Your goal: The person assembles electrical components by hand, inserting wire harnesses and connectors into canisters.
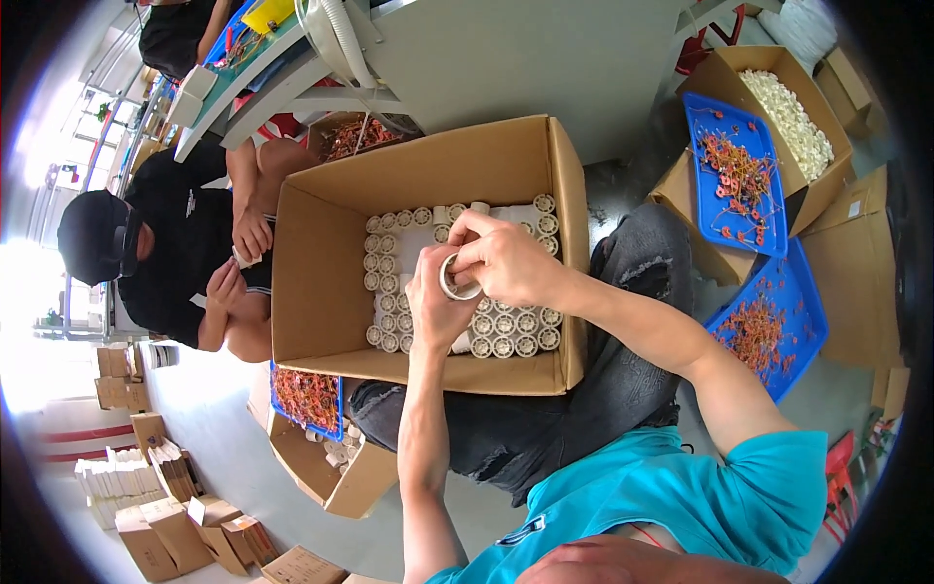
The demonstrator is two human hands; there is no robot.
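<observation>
Above a large open cardboard box [409, 368], my left hand [432, 307] is wrapped round a white cylindrical plastic housing [471, 293], its open end facing up. My right hand [513, 259] meets it from the right, with bent thumb and fingers pinched together at the housing's mouth. Whatever those fingertips grip, if anything, is hidden. Below both hands, rows of similar white round housings [503, 346] stand in the box, their slotted ends up. My hands and forearms cover part of these rows.
At right, blue trays [781, 230] hold red parts with thin wires, beside a carton of white pieces [790, 122]. Left of the box a co-worker [161, 243] handles a small white part. Another blue tray [340, 424] rests on a lower-left carton. A grey panel [535, 68] stands beyond.
</observation>
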